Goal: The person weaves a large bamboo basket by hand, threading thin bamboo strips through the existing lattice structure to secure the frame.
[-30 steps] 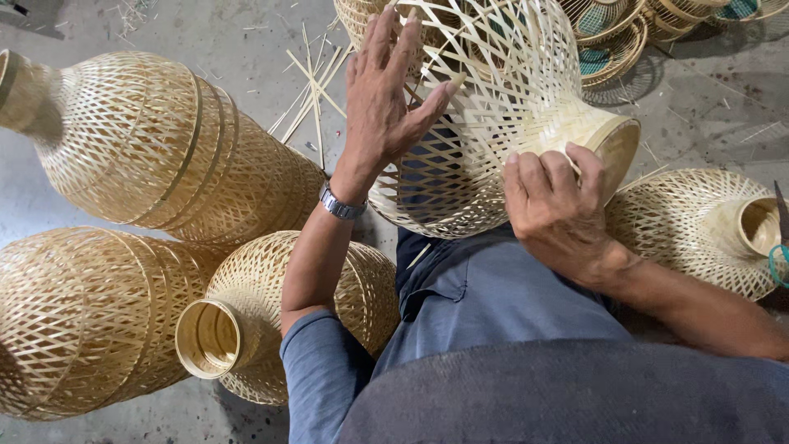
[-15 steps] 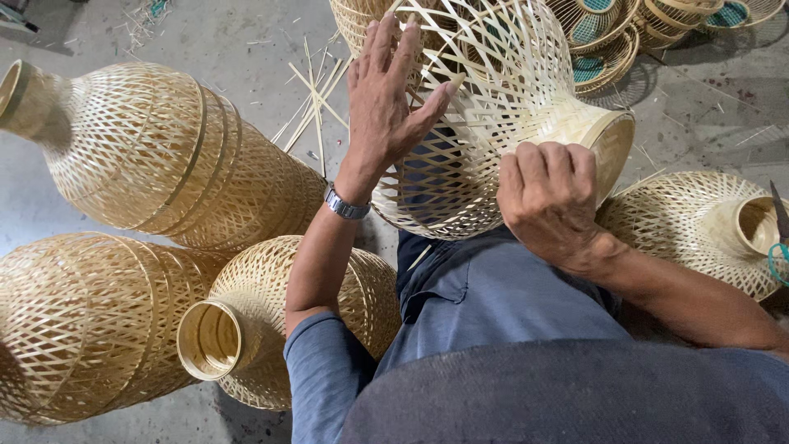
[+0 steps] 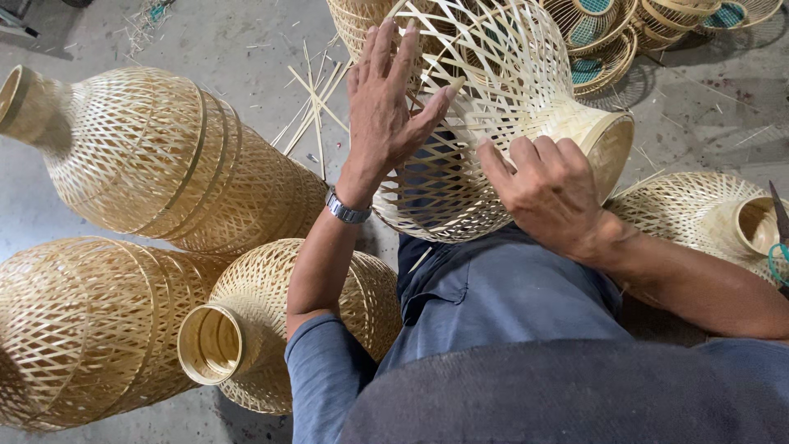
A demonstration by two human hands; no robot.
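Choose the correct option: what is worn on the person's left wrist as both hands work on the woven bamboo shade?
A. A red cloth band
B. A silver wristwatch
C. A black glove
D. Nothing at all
B. A silver wristwatch circles the wrist just below the left hand, which lies spread on the open-weave bamboo shade; the right hand grips the shade near its neck.

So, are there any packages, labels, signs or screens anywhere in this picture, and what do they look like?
None in view: no package, label, sign or screen.
Nearest thing to a display: wristwatch, a silver metal band on the left wrist; its face is turned away.
Everything else is woven bamboo lampshades, such as the one under the left hand and right hand, plus loose bamboo strips on the grey floor.
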